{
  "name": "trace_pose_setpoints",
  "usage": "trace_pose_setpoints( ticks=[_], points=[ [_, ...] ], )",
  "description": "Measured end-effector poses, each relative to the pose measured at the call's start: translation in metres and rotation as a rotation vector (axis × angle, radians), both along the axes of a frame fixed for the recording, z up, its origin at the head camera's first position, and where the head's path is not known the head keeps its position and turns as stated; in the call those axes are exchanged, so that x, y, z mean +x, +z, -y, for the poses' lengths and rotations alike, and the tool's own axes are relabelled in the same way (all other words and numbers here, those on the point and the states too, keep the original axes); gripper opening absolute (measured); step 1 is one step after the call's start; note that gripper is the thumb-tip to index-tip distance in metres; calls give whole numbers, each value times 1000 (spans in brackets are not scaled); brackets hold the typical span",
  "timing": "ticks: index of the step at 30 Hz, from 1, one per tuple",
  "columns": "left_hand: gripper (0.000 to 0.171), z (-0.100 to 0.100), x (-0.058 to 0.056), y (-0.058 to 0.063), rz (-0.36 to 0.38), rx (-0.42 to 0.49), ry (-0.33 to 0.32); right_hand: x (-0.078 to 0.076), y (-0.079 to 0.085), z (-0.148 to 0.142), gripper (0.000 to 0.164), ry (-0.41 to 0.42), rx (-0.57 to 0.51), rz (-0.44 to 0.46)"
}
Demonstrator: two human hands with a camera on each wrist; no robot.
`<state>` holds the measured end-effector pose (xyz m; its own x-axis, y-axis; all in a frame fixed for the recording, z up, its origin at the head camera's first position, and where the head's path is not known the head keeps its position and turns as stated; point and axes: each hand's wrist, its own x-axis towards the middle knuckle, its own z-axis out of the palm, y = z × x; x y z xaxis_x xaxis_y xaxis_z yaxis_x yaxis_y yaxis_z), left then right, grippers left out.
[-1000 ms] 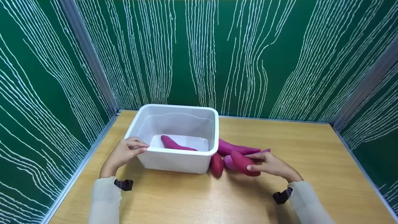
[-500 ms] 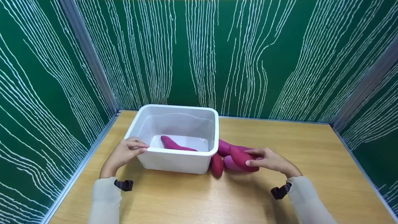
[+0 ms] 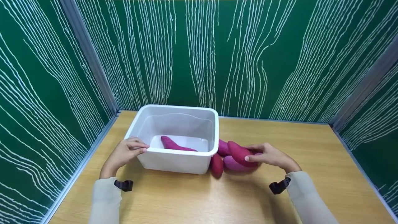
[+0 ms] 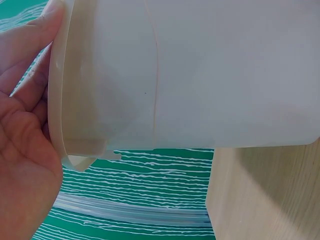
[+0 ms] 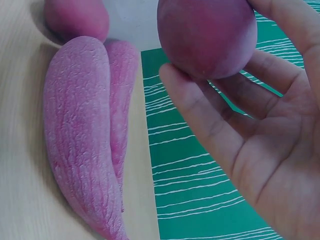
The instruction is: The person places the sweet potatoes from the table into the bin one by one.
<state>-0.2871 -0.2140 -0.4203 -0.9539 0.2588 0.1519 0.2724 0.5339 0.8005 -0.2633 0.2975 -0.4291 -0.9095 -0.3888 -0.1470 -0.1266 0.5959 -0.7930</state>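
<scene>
My left hand (image 3: 124, 152) pinches the near left part of the rim of a white plastic tub (image 3: 174, 161); in the left wrist view the thumb and fingers meet at that rim. A purple sweet potato (image 3: 174, 144) lies inside on the tub's floor. In my right hand (image 3: 270, 156) is a dark red sweet potato (image 3: 237, 151), gripped between thumb and fingers above the others. Beneath it lies a pink sweet potato (image 5: 80, 135), with a slimmer purple one (image 5: 123, 95) alongside. A smaller red sweet potato (image 3: 216, 166) sits against the tub's right side.
The wooden tabletop (image 3: 186, 199) carries everything. Green panels with white wavy lines (image 3: 199, 56) close it in at the back and both sides, with grey metal posts (image 3: 93, 56) in the corners.
My right hand has risen slightly and shifted a little left with the dark red sweet potato, uncovering more of the pink one below. The left hand and tub have stayed put.
</scene>
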Motion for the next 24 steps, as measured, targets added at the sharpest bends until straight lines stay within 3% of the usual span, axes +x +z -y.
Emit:
trace_pose_setpoints(
  ticks=[8,24],
  points=[
    [20,0,-1,-1,-13,11,-3,-4,9,5,54,16,-36,-30],
    [19,1,-2,-1,0,-17,8,-10,27,13,59,14,3,-35]
  ],
)
